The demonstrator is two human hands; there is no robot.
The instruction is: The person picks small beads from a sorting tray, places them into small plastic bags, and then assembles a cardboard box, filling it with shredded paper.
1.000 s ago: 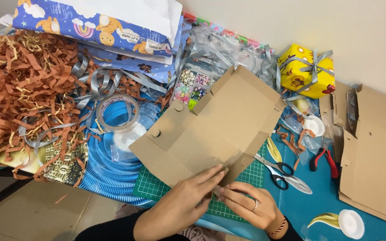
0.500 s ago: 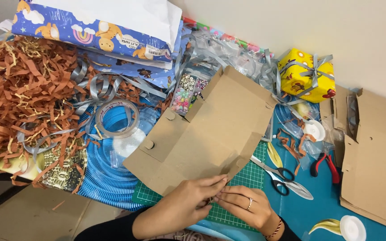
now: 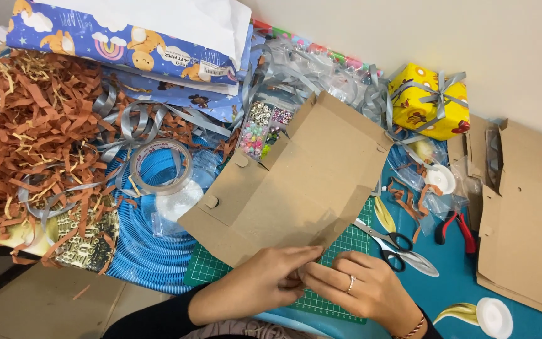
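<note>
**Both hands pinch the near edge of a flat cardboard box blank**

The cardboard box blank lies unfolded across the middle of the tabletop, tilted, its far flap lifted a little over the bead organiser and its near corner drawn toward the person. That near corner sits over the green cutting mat, which gives a firm, flat bed for working a crease.

The left hand comes in from below, fingers curled and pressed together onto the lower edge of the cardboard. The right hand, a ring on one finger, meets it from the other side; its fingers are bunched at the same spot, pinching what looks like a small tab or the edge itself. Exactly what sits between the fingertips I cannot tell, as the hands cover it.

Just right of the mat lie scissors with blades closed, and red-handled pliers a little farther out, both near the right hand. A second cardboard blank waits flat at the right edge. To the left, a roll of clear tape rests on blue corrugated sheet, with brown shredded paper heaped beyond. At the back stand wrapping-paper packs and a yellow gift box tied with silver ribbon.
</note>
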